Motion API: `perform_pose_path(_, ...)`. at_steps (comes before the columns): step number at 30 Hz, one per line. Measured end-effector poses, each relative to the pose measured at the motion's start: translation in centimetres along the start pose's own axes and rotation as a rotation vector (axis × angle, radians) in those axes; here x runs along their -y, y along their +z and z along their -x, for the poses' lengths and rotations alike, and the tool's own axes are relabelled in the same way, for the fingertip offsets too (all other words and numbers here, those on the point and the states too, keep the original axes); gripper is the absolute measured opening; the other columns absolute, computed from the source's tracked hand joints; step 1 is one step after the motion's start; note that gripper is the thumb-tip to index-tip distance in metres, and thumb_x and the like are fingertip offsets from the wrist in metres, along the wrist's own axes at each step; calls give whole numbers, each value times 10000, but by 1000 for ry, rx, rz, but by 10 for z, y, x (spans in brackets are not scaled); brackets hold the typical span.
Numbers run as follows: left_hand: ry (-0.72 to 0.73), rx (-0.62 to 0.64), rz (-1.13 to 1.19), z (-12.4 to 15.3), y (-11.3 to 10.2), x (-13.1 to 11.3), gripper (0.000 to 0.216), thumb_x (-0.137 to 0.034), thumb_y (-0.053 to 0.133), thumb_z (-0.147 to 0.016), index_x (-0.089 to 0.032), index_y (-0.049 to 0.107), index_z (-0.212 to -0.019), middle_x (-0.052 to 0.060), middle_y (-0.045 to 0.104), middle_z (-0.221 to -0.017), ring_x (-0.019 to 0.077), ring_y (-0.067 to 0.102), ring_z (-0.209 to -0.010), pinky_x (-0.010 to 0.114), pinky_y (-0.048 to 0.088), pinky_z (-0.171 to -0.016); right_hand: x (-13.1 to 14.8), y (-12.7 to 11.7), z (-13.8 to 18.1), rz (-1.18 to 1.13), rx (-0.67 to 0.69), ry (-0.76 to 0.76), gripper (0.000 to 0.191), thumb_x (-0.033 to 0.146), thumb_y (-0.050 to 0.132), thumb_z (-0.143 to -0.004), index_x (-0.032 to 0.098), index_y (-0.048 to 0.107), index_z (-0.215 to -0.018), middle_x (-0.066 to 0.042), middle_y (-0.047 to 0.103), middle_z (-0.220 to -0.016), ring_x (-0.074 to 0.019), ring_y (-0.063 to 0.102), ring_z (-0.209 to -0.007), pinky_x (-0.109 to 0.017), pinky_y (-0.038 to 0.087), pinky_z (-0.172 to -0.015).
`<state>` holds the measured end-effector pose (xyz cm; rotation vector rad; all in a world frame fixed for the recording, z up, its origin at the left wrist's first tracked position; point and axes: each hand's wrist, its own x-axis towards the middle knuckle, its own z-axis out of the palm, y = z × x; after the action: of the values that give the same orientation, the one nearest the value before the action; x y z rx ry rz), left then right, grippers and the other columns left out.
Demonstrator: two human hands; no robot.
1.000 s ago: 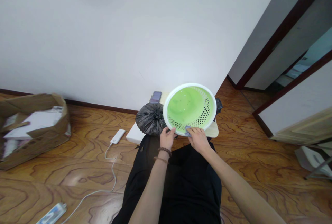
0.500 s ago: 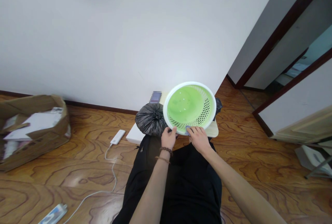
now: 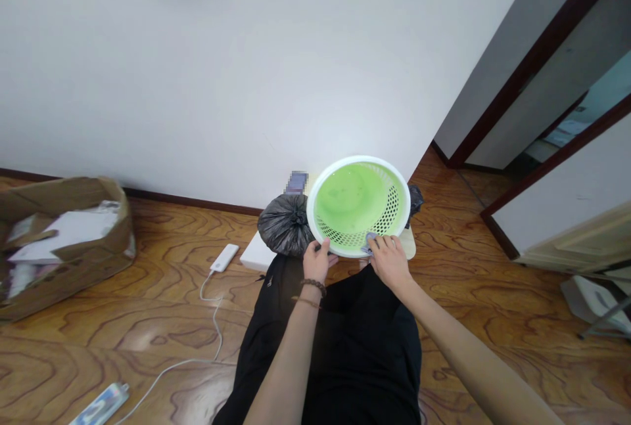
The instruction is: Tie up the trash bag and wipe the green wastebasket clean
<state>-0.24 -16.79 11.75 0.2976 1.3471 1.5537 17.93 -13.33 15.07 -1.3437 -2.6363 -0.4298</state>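
Note:
A round plastic basket (image 3: 351, 198), green inside with a white rim and holed sides, is tilted toward me above a small light wooden table (image 3: 409, 244). My left hand (image 3: 317, 261) grips the near-left part of the rim, thumb on top. At the near-right rim, my right hand (image 3: 388, 257) is closed on a small grey-blue cloth (image 3: 369, 240) pressed against the basket's edge. To the left of the basket sits a tied black plastic bag (image 3: 284, 224). A pixelated object (image 3: 296, 182) lies behind the bag.
On the floor at left stands an open cardboard box (image 3: 93, 257) with papers. A white power strip (image 3: 225, 258) and its cable lie nearer, beside a white box (image 3: 257, 255). Another black bag (image 3: 415, 200) shows right of the basket. The wall (image 3: 276, 70) rises just behind.
My right hand has slid rightward along the rim with the cloth. The basket has turned or shifted slightly left, and my left hand still holds it.

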Motion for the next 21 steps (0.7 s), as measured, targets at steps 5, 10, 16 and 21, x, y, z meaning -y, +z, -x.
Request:
perform_pose_path(5, -9, 9, 10, 2, 3, 3, 374, -372, 656, -720, -138, 499, -967, 120, 660, -875, 177, 663, -614, 386, 557, -653, 0, 5, 3, -28, -7, 40, 373, 190, 462, -824, 142, 481, -1194, -143, 542, -1128, -275, 409, -1045, -421, 231, -954)
perform_pose_path(10, -2, 19, 35, 2, 7, 11, 352, -373, 648, -727, -137, 507, -947, 105, 667, -818, 193, 666, -633, 392, 548, -665, 30, 12, 0, -197, 12, -28, 433, 261, 491, -828, 166, 438, -1247, -119, 519, -1195, -247, 417, -1055, -380, 269, -924)
perform_pose_path(16, -3, 28, 45, -1, 2, 13, 359, -376, 650, -725, -138, 505, -950, 123, 664, -870, 191, 665, -634, 392, 546, -665, 28, 9, -4, -179, 25, -63, 340, 194, 449, -844, 190, 493, -1181, -99, 584, -1100, -241, 435, -1023, -384, 255, -923)
perform_pose_path(21, -10, 20, 43, -1, 2, 12, 378, -376, 658, -718, -129, 498, -955, 126, 656, -886, 186, 667, -642, 391, 553, -672, 0, 5, -2, -73, 19, -48, 332, 117, 396, -843, 188, 521, -1142, -100, 598, -1055, -248, 426, -1022, -391, 246, -917)
